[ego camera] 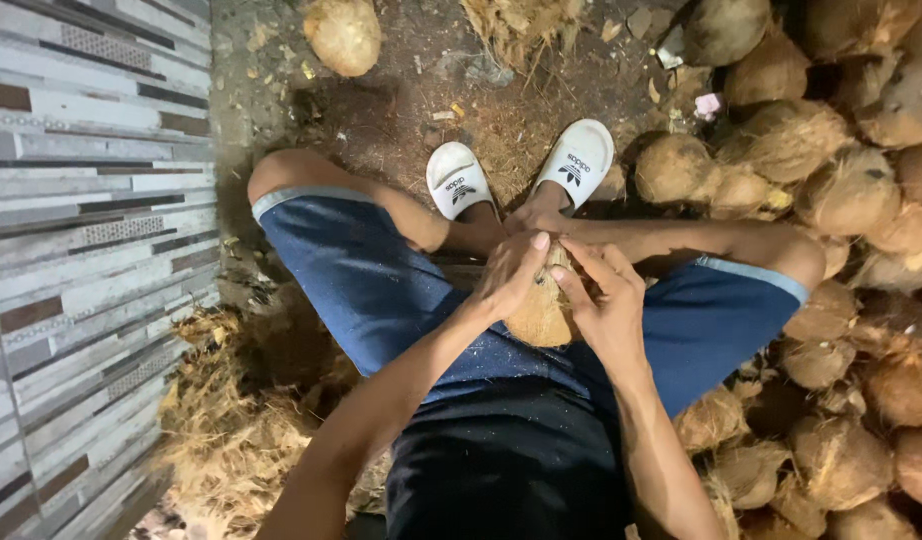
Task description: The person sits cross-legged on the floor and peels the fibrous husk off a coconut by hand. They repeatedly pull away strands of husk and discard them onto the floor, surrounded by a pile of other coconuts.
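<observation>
Both hands clasp a coconut between the knees, picking at its husk.

At the centre of the frame the left hand (509, 272) wraps the coconut (543, 305) from one side, fingers curled shut over its top, while the right hand (603, 305) closes on the other side, its fingers (581, 262) bent in against the fibre near the crown. The nut sits low between the person's thighs, just above the blue shorts (381, 290) and short of the white slippers (521, 170). The step in hand looks like stripping husk by hand; the next pull would seem to call for a firm pinch on a loose strand while the other hand steadies the nut. A pile of coconuts (831, 200) fills the right side, loose fibre (231, 420) lies lower left.
</observation>
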